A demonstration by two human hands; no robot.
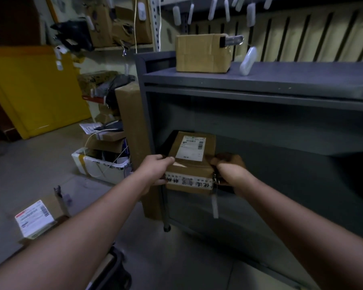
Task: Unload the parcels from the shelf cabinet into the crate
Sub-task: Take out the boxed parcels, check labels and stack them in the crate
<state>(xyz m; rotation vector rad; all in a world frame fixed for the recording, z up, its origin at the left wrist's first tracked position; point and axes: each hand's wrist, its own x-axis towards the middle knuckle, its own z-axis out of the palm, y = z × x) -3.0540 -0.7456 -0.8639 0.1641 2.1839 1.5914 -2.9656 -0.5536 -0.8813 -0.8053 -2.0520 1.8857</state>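
A brown cardboard parcel (192, 159) with a white shipping label and printed tape lies at the front left of the grey shelf cabinet's (260, 97) lower shelf. My left hand (155, 172) grips its left front corner, thumb on top. My right hand (230, 174) grips its right front corner. A second cardboard parcel (201, 53) stands on the cabinet's top, with a white tag (247, 61) beside it. Another labelled parcel (35, 218) lies low at the left by my left forearm, apparently inside a dark container whose edge shows at the bottom (113, 275).
A tall cardboard box (132, 130) leans against the cabinet's left side. Behind it sit a white foam box (101, 166) and piled parcels. A yellow cabinet (36, 91) stands at the far left. Bare grey floor lies between it and me. White tags (212, 9) hang above.
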